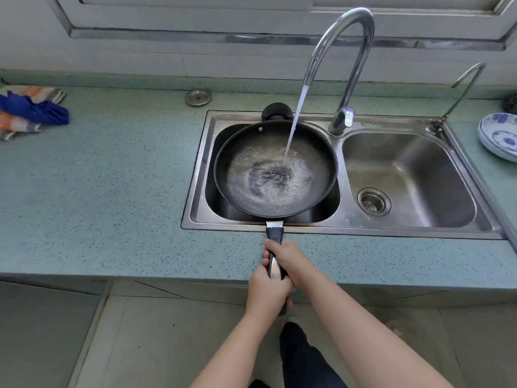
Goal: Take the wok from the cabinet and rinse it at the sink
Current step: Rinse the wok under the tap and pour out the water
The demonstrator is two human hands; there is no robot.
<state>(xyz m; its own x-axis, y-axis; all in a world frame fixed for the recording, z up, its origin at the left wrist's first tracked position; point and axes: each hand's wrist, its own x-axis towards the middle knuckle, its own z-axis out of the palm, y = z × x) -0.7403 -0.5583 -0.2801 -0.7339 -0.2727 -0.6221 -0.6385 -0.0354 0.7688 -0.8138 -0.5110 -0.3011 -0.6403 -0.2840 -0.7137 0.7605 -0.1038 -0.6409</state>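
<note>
A black wok (313,152) lies over the left basin of the steel double sink (347,219). Its long black and silver handle (274,236) reaches back over the counter edge toward me. Both hands grip that handle: my right hand (291,260) closer to the wok, my left hand (268,292) behind it at the handle's end. Water streams from the tall curved tap (349,65) into the wok and pools, frothing, in its bottom. A small black helper handle shows at the wok's far rim.
The right basin (414,175) holds only its drain strainer. A thin second tap (461,93) stands at the sink's far right corner. Blue and white plates (498,138) sit on the right counter. Folded cloths (30,110) lie far left, a metal sink plug (198,97) near the wall.
</note>
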